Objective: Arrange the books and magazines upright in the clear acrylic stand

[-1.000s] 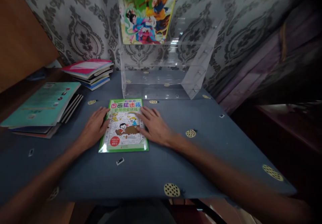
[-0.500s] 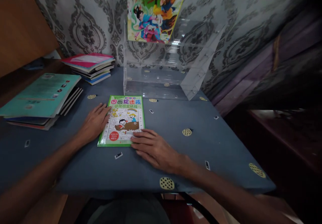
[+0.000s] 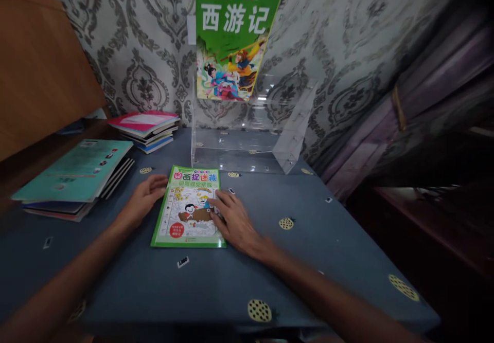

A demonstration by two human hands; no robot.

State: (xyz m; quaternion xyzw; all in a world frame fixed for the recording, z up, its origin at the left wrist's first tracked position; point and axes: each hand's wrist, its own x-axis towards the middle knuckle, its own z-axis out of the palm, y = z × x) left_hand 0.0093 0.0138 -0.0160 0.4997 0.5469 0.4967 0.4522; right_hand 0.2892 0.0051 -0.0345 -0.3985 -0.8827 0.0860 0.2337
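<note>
A children's activity book [image 3: 193, 212] with a green border and a cartoon cover lies flat on the cloth-covered table. My left hand [image 3: 146, 199] is at its upper left edge, with fingers stretched toward the cover and slightly bent. On the other side, my right hand [image 3: 236, 223] rests over the book's right edge, its fingers apart and lying on the cover. Neither hand is wrapped round the book. Behind it stands a clear acrylic rack [image 3: 235, 158] with stepped tiers, and a green picture book [image 3: 235, 39] leans upright on its top tier.
At the left lies a pile of books topped by a teal one [image 3: 77, 170]. Farther back sits another stack under a pink cover [image 3: 144, 122]. A wooden panel [image 3: 46, 70] rises at the far left. A purple curtain [image 3: 382, 127] hangs at the right, past the table's edge.
My view has tilted up, showing more of the green picture book. My right hand has moved from the activity book's lower right corner up along its right edge. My left hand has drawn off the cover slightly.
</note>
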